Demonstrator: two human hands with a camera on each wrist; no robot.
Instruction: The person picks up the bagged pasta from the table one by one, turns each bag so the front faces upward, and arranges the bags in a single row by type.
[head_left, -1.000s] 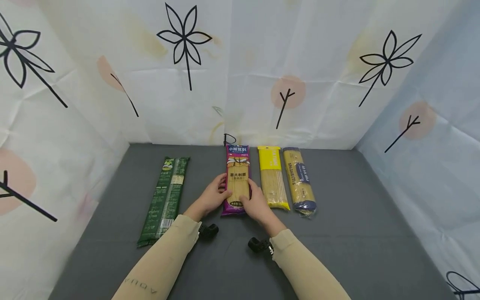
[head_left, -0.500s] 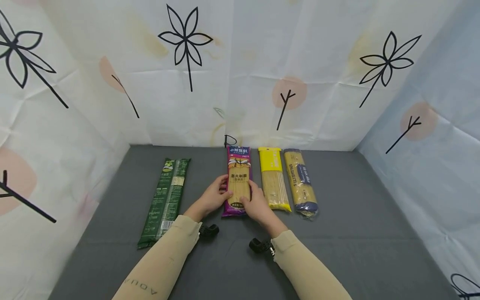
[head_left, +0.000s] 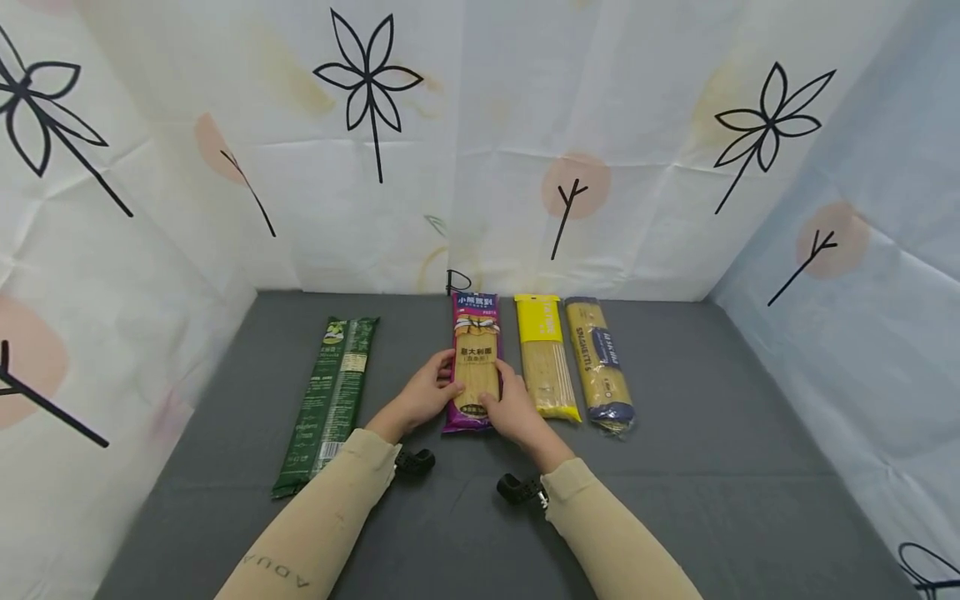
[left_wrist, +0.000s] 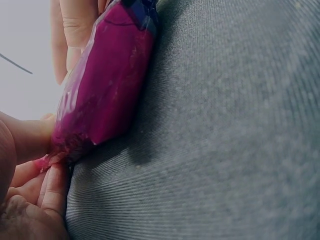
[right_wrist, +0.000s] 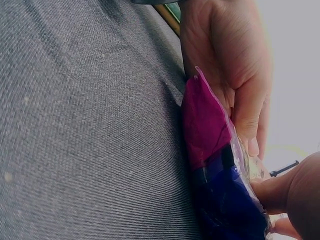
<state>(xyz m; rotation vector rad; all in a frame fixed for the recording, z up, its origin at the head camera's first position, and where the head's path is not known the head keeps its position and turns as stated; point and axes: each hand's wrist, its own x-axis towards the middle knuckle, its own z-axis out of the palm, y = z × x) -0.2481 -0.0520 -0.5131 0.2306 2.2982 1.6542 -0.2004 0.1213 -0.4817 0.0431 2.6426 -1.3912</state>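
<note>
A purple and blue packet of spaghetti (head_left: 476, 337) with a clear front lies on the grey table, its length running away from me. My left hand (head_left: 422, 392) grips its left edge near the lower half, thumb on top. From the other side my right hand (head_left: 519, 414) holds the right edge, its thumb also over the front. In the left wrist view, the thumb and fingers of the left hand (left_wrist: 32, 175) pinch the end of the purple wrapper (left_wrist: 107, 80). The right wrist view has the right thumb (right_wrist: 275, 192) against the wrapper; some fingers are hidden.
Right of the held packet lie a yellow spaghetti packet (head_left: 546, 358) and a blue-labelled spaghetti packet (head_left: 598, 358), side by side. A green packet (head_left: 327, 408) lies to the left, partly behind the left sleeve. Patterned white cloth (head_left: 495, 108) encloses the table's back and sides.
</note>
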